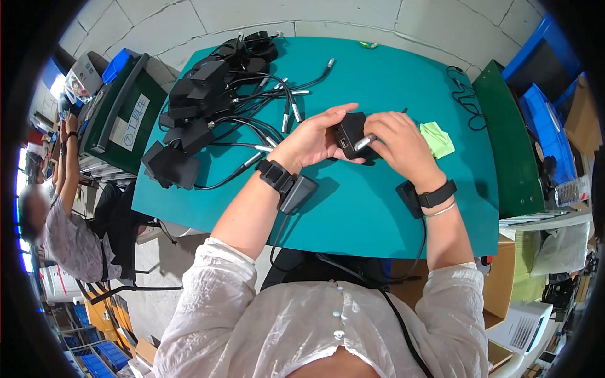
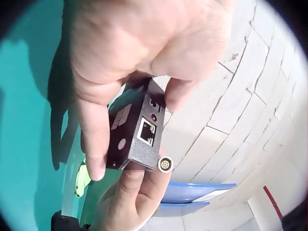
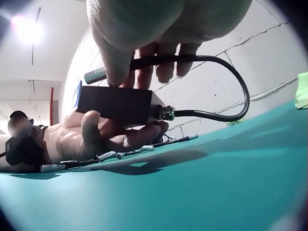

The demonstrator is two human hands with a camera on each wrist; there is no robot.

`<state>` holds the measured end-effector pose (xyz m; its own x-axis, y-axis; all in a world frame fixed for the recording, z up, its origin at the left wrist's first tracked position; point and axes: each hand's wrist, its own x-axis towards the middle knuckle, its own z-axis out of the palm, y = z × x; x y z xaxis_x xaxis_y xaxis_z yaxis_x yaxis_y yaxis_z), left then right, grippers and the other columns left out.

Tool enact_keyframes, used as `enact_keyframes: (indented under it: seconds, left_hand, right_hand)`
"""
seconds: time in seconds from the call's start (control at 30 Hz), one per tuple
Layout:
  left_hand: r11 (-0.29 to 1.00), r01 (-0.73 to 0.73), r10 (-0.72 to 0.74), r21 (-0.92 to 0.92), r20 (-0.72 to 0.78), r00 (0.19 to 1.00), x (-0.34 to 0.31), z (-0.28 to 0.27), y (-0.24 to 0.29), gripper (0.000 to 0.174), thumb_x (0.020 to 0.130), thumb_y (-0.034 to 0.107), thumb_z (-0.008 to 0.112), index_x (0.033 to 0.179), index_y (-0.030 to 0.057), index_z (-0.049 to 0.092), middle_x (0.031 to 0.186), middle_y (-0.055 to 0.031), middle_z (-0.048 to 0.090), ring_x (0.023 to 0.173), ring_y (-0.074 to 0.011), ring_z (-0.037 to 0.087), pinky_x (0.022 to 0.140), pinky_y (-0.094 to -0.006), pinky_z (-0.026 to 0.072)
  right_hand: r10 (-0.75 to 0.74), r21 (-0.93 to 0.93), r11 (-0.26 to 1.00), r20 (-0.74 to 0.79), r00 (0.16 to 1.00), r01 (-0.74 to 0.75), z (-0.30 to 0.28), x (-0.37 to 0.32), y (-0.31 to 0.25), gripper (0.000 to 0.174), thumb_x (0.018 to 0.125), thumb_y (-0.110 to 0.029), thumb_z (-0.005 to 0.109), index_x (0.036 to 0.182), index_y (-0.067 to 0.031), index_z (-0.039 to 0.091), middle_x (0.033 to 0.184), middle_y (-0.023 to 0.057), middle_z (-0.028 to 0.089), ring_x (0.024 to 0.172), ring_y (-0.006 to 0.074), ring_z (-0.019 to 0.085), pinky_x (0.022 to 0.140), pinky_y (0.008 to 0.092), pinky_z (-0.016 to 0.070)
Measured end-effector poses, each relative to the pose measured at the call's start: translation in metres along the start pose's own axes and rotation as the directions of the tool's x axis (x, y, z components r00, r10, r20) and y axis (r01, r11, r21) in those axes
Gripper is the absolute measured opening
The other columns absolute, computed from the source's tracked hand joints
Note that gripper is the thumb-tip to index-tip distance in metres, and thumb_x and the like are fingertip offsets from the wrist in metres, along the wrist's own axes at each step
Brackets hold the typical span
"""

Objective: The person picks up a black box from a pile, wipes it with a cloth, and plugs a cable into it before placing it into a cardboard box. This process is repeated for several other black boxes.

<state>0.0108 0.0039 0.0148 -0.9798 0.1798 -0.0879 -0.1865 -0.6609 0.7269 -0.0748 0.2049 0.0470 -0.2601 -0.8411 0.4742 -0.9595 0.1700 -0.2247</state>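
Observation:
The left hand (image 1: 318, 140) grips a small black box (image 1: 350, 133), thumb on one side and fingers on the other. In the left wrist view the box (image 2: 137, 127) shows a network port, a small red dot and another socket on its end face. The right hand (image 1: 403, 143) pinches the cable's silver plug (image 1: 365, 142) beside the box; its round, pinned end (image 2: 165, 164) faces the left wrist camera. From the far end of the box, the black cable (image 3: 243, 89) loops back to the right hand (image 3: 159, 29) in the right wrist view.
Black boxes with cables and silver plugs (image 1: 195, 94) are piled at the table's left. A light green cloth (image 1: 436, 139) lies right of the hands, and a thin black cable (image 1: 467, 101) near the right edge. Green cabinets flank the table (image 1: 378, 220); another person (image 1: 75, 233) sits at far left.

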Motion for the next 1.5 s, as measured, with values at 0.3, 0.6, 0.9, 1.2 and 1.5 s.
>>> enact_keyframes:
  seconds: [0.3,0.6,0.9,1.2,1.5]
  left_hand:
    - [0.997,0.072,-0.071,-0.007,0.103,0.992,0.007,-0.008,-0.005,0.054,0.101,0.041,0.036,0.133,-0.0023,0.037,0.125,-0.0218,0.050,0.115,-0.0353,0.057,0.083,-0.0531,0.0575]
    - [0.996,0.086,-0.085,0.001,0.180,0.980,0.004,-0.003,0.001,0.059,0.099,0.049,0.037,0.129,-0.0021,0.040,0.124,-0.0201,0.051,0.112,-0.0322,0.058,0.088,-0.0517,0.0549]
    - [0.971,-0.057,0.048,0.233,0.045,0.998,0.002,-0.005,0.015,0.068,0.098,0.055,0.030,0.136,-0.0010,0.039,0.126,-0.0221,0.053,0.111,-0.0364,0.057,0.090,-0.0469,0.0516]
    - [0.977,-0.043,0.025,0.210,0.087,0.996,0.006,-0.015,0.014,0.067,0.098,0.049,0.035,0.137,-0.0051,0.036,0.134,-0.0270,0.046,0.122,-0.0416,0.048,0.100,-0.0524,0.0419]
    - [0.983,-0.025,-0.009,0.184,0.182,0.983,0.008,-0.033,0.018,0.068,0.100,0.044,0.036,0.145,-0.0049,0.023,0.145,-0.0233,0.034,0.132,-0.0372,0.038,0.108,-0.0483,0.0347]
  right_hand:
    - [0.061,0.139,0.988,0.074,0.995,-0.070,-0.003,-0.001,-0.008,0.077,0.062,-0.033,0.083,0.129,-0.0120,0.051,0.133,0.0067,0.048,0.113,0.0304,0.051,0.096,0.0433,0.0411]
    - [0.055,0.076,0.995,0.048,0.997,-0.058,-0.004,0.000,-0.006,0.086,0.056,-0.035,0.085,0.130,-0.0083,0.051,0.127,0.0098,0.054,0.113,0.0298,0.052,0.095,0.0431,0.0413]
    - [0.166,-0.204,0.928,-0.523,0.836,-0.311,-0.138,-0.061,-0.016,0.084,0.058,-0.025,0.089,0.129,-0.0033,0.050,0.116,0.0113,0.057,0.102,0.0243,0.056,0.084,0.0332,0.0452]
    - [0.697,-0.533,0.313,-0.434,0.571,-0.786,-0.200,-0.342,-0.065,0.071,0.069,-0.027,0.083,0.126,-0.0031,0.049,0.116,0.0188,0.059,0.099,0.0317,0.061,0.082,0.0386,0.0489]
    - [0.997,-0.409,0.021,0.082,-0.014,-0.912,-0.060,-0.516,-0.085,0.079,0.058,-0.027,0.086,0.124,-0.0074,0.048,0.117,0.0155,0.054,0.103,0.0370,0.059,0.085,0.0444,0.0504]
